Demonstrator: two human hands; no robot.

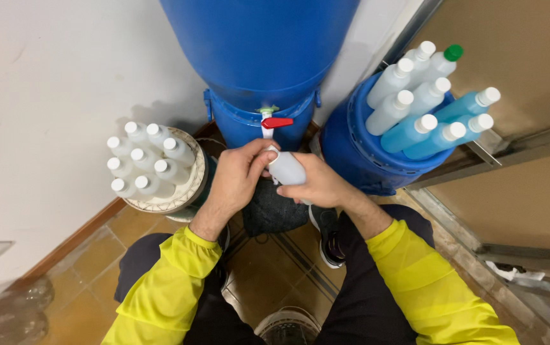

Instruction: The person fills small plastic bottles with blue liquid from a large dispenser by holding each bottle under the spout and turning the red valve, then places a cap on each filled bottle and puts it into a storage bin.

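Under the red-handled tap point(275, 122) of the big blue plastic drum point(259, 51), we hold one small white plastic bottle point(286, 168): right hand point(321, 183) clamped round it, left hand point(236, 179) pinching its neck. At nine o'clock, eight capped white bottles point(148, 165) stand in a basket; at two o'clock, about ten in a blue bucket point(351, 150), some blue-filled.
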